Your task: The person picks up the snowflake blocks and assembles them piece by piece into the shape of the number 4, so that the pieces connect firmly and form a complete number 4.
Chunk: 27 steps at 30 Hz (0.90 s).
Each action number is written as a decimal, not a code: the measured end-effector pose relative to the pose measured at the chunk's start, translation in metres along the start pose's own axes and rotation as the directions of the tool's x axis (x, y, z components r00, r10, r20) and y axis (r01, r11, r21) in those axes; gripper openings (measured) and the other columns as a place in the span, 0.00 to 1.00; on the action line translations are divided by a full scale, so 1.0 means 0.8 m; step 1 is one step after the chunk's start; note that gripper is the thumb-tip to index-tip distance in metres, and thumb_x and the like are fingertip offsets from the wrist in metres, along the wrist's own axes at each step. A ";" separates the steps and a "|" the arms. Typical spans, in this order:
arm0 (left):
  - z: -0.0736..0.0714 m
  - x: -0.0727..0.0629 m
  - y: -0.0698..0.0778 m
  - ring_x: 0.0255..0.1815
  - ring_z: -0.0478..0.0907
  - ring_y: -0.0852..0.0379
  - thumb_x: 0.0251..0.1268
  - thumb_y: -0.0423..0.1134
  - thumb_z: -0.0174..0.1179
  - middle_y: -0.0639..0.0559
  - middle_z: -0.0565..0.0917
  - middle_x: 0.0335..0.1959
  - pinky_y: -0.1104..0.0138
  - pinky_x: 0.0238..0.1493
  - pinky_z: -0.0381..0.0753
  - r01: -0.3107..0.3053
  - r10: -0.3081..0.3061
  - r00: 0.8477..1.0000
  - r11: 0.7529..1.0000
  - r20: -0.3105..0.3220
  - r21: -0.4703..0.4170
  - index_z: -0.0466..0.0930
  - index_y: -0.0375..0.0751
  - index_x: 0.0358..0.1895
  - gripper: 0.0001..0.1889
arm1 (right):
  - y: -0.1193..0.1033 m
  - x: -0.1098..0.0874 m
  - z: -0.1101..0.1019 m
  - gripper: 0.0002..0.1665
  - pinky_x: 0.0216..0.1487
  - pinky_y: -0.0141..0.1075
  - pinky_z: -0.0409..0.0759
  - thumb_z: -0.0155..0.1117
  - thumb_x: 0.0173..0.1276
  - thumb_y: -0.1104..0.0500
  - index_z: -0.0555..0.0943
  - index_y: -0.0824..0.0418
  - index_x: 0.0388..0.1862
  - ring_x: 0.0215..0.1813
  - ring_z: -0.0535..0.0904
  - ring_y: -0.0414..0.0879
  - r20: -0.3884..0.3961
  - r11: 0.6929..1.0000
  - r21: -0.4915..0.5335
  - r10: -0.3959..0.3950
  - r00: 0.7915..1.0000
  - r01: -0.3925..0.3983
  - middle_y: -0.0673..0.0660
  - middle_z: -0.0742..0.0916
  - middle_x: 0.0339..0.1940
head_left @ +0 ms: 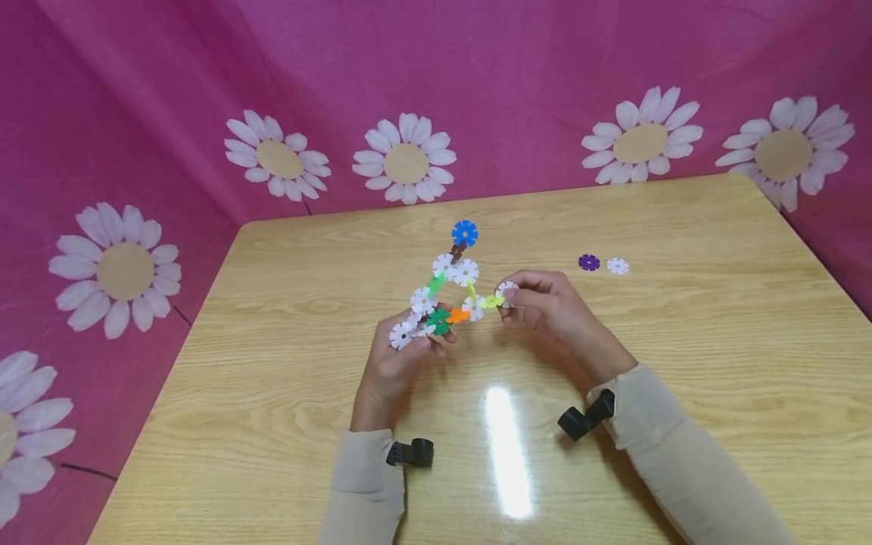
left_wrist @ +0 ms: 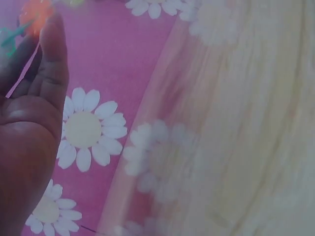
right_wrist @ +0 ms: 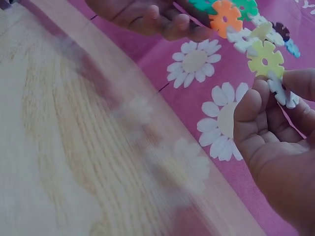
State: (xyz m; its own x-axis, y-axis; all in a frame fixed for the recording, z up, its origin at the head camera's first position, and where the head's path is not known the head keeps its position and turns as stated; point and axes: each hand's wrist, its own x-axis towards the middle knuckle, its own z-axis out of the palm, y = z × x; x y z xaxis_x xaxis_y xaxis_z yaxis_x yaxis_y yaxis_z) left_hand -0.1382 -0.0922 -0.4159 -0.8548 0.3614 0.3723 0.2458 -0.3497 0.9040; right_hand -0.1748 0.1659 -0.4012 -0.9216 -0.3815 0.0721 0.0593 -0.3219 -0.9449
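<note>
A chain of notched plastic discs, joined edge to edge, is held above the table between both hands. It includes a blue disc at its far tip, a green disc, an orange disc, a yellow disc and several white ones. My left hand grips the chain near its lower left end, by the white and green discs. My right hand pinches a white disc attached to the yellow one, thumb on one side and fingers on the other. In the left wrist view, most of the chain lies outside the frame.
A purple disc and a loose white disc lie on the wooden table beyond my right hand. A pink curtain printed with daisies stands behind the table and along its left side. Glare shows on the tabletop.
</note>
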 end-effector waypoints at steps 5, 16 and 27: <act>-0.002 0.000 0.004 0.36 0.81 0.53 0.64 0.37 0.53 0.41 0.85 0.40 0.64 0.38 0.82 0.073 -0.065 0.995 0.991 -0.071 0.109 0.77 0.15 0.48 0.22 | -0.001 0.003 -0.002 0.12 0.39 0.35 0.82 0.54 0.73 0.72 0.84 0.64 0.39 0.34 0.80 0.46 0.022 0.999 0.049 -0.015 1.000 0.014 0.57 0.84 0.33; 0.017 0.018 -0.002 0.33 0.86 0.49 0.62 0.31 0.70 0.39 0.85 0.41 0.62 0.35 0.84 0.255 -0.209 0.960 0.926 -0.185 0.278 0.79 0.30 0.50 0.16 | -0.004 0.008 0.002 0.07 0.40 0.38 0.83 0.58 0.72 0.70 0.83 0.67 0.40 0.34 0.82 0.46 0.023 0.980 -0.196 -0.029 0.999 0.033 0.57 0.86 0.34; 0.020 0.027 -0.004 0.34 0.82 0.48 0.57 0.33 0.74 0.44 0.86 0.34 0.64 0.37 0.82 0.292 -0.196 0.940 0.883 -0.277 0.366 0.84 0.35 0.41 0.11 | -0.005 0.011 0.001 0.08 0.41 0.41 0.84 0.59 0.72 0.71 0.81 0.76 0.44 0.35 0.82 0.47 0.015 0.957 -0.289 -0.022 1.000 0.026 0.60 0.86 0.34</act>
State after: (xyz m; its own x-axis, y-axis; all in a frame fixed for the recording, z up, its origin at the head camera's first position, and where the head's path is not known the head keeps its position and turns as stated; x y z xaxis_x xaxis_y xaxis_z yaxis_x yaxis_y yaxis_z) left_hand -0.1500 -0.0697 -0.4072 -0.9790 0.1688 0.1143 0.1345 0.1132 0.9844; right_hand -0.1825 0.1630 -0.3965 -0.9168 -0.3872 0.0980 -0.0778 -0.0676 -0.9947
